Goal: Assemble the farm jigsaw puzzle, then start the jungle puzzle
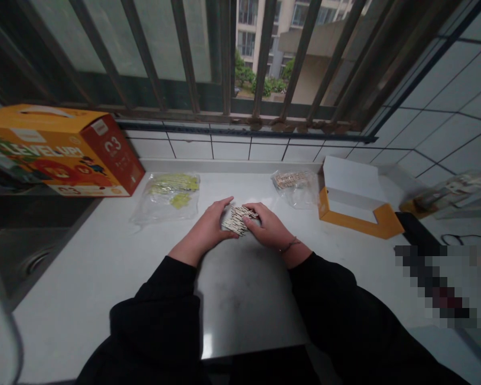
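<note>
Grip: your left hand (208, 227), moderately curved, and your right hand (269, 225), closed narrower, hold a loose stack of thin, pale, dark-edged pieces (239, 220); its underside is hidden. Stack: mid-width, toward the back edge of the smooth white counter (164, 289). Orange-and-red cardboard carton (64, 152): back left, cropped, "LEVEL UP!". Crinkled clear bag, yellow-green contents (170, 197): beside carton. Open orange-and-white box (355, 200): back right.

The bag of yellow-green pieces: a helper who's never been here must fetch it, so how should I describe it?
On the white counter, find the big orange carton at the left. To its right lies a clear plastic bag. Its yellow-green contents distinguish it from the other clear bag, which holds tan pieces.
</note>
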Demonstrator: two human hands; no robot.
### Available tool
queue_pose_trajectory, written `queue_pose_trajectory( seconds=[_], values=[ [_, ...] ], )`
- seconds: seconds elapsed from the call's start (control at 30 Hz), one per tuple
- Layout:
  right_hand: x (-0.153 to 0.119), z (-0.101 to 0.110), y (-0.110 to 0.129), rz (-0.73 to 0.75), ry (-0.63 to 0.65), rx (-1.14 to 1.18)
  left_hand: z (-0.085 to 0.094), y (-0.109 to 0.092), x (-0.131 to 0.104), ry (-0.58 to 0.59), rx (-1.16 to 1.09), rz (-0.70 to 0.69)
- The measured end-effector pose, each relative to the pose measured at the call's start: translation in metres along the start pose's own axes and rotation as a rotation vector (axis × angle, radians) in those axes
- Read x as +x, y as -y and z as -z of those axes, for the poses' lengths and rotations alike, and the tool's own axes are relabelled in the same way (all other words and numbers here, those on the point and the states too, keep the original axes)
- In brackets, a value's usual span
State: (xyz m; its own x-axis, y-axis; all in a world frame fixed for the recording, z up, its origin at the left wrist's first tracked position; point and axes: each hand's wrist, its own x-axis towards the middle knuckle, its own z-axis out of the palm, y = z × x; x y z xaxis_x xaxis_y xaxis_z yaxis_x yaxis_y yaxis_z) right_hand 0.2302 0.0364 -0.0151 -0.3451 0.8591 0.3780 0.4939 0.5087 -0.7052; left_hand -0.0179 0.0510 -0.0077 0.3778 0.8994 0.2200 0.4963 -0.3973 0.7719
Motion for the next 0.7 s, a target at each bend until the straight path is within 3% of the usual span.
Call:
queue_pose_trajectory(
  seconds=[0.13, 0.33, 0.53, 0.7],
  values=[
    [-0.001, -0.002, -0.001, 0.011, 0.047, 0.015, 0.008, 0.0, -0.001, -0.076, 0.06, 0.059],
    [-0.001, -0.003, -0.002, 0.029, 0.039, -0.026, 0.011, 0.005, -0.008, -0.099, -0.051, 0.15],
    [0.001, -0.003, -0.003, 0.058, 0.0, -0.083, 0.007, 0.011, -0.011, -0.073, -0.259, 0.214],
    [0.001, -0.003, -0.007, 0.088, 0.006, -0.089, 0.006, 0.012, -0.012, -0.037, -0.293, 0.22]
  ],
)
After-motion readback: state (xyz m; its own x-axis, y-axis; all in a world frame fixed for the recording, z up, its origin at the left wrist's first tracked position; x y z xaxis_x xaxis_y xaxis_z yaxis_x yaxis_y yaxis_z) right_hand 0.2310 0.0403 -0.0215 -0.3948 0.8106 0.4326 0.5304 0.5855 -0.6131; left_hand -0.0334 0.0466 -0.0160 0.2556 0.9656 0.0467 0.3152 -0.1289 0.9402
